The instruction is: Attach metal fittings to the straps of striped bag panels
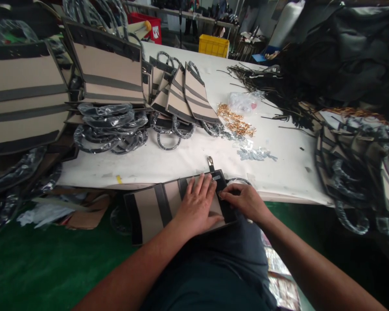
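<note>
A beige and black bag panel (pixel 173 196) lies across my lap, its far edge against the front of the white table. My left hand (pixel 197 205) rests flat on the panel with its fingers spread. At the panel's black right end, my right hand (pixel 244 199) pinches something small that I cannot make out. A black strap with a metal clasp (pixel 210 162) sticks out past the panel's far edge. Part of a wrapped handle (pixel 239 180) shows behind my right hand.
The white table (pixel 194 151) bears gold hardware (pixel 235 119), flat silver pieces (pixel 254 153) and a plastic bag (pixel 243 102). Stacked bag panels (pixel 108 65) with wrapped handles stand left. More panels (pixel 335 160) and black straps (pixel 285 95) lie right. A yellow crate (pixel 214 46) is behind.
</note>
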Motion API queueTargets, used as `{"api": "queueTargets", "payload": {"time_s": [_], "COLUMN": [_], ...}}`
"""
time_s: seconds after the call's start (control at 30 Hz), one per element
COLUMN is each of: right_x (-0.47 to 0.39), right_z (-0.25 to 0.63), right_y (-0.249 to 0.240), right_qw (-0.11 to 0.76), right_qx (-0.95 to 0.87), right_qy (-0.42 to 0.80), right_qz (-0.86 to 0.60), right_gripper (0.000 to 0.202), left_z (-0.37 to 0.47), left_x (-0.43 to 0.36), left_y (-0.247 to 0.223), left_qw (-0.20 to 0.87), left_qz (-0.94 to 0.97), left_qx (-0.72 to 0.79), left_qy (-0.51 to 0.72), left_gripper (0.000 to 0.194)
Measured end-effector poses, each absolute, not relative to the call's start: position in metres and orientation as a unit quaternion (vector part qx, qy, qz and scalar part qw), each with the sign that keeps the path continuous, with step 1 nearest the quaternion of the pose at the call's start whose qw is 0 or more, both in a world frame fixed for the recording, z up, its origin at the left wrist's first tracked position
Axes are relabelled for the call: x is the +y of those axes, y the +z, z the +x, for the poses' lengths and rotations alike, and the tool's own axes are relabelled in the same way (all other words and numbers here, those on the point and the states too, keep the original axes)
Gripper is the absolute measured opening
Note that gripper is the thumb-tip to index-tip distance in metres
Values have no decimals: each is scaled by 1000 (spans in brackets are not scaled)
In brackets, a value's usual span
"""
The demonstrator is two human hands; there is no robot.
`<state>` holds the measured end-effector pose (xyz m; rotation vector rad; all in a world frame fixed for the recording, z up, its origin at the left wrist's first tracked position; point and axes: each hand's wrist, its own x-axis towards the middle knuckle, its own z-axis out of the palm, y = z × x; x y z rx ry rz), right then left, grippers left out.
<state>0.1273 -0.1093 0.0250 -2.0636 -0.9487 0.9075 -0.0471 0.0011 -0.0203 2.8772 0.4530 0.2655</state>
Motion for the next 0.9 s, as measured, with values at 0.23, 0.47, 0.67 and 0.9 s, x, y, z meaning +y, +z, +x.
{"api": "queueTargets", "payload": {"time_s": [0.23,0.47,0.67,0.9], "right_x": [-108,-109,-111,-114], "right_z": [123,122,125,120], "right_y": [24,21,15,14], "right_qw": [301,266,257,188], "right_qx": [-388,-419,-428,-464], "right_qy": [327,248,228,177], "right_qz": [-807,-832,-836,-847], "right_gripper": [21,12,12,19], "left_z": [-47,-47,-46,-46], "left_x": [1,1,0,0], "left_y": [-21,-21,-21,-20], "left_qw": [110,112,109,107], "left_qz": [978,977,978,978], "left_qx": [155,157,157,156], "left_qy": [86,88,87,89], "left_gripper": [107,106,107,106]}}
